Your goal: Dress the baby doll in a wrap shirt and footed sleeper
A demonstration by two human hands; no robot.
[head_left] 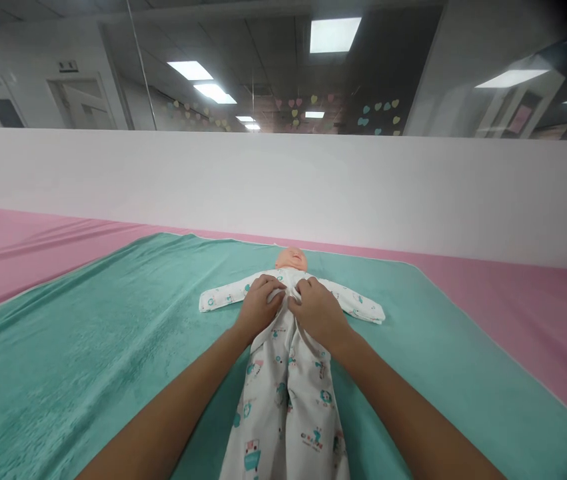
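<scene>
A baby doll [292,259] lies on its back, its head at the far end, dressed in a white printed baby romper [308,400]. The romper's sleeves stretch out to both sides and its legs run down toward me. At the chest, my left hand [262,303] pinches the fabric near the front opening. Close beside it, my right hand [318,310] grips the opposite edge of the same opening. Both hands are closed, with the fingertips partly hidden in the cloth. Any fastener between them is too small to make out.
Under the doll spreads a green blanket [88,360], laid over a pink sheet [528,320]. A low white wall [263,187] rises behind, with a wide glass or mirror panel [273,73] above it showing ceiling lights and heart-shaped stickers.
</scene>
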